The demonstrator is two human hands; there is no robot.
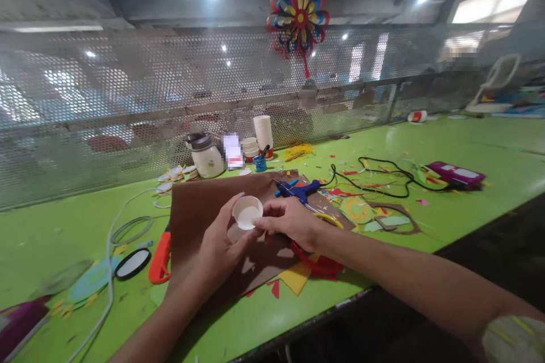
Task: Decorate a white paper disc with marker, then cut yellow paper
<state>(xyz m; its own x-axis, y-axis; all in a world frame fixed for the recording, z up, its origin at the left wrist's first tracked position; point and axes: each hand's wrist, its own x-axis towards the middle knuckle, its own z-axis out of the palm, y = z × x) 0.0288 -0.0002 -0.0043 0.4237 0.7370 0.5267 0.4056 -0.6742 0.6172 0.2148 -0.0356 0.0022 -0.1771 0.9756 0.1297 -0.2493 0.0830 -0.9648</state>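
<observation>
Between my two hands is a small white paper cup point(247, 216), its open mouth tilted toward me. My left hand point(223, 238) is closed around the cup's left side and underside. The thumb and fingers of my right hand point(289, 221) pinch the cup's lower right rim. Below both hands lies a sheet of brown paper point(196, 204). Just beyond my right hand rests a blue glue gun point(298, 190) with a black cord. Under my right wrist are red scissors handles point(319, 264) or a similar red loop, partly hidden, and a yellow paper piece point(297, 278).
An orange-handled cutter point(160, 261) and a black-rimmed oval point(133, 264) lie left of the paper. Behind stand a white jug point(206, 156), stacked paper cups point(264, 133) and a blue paint pot point(259, 164). Paper scraps, cords and a purple box point(455, 174) lie on the right.
</observation>
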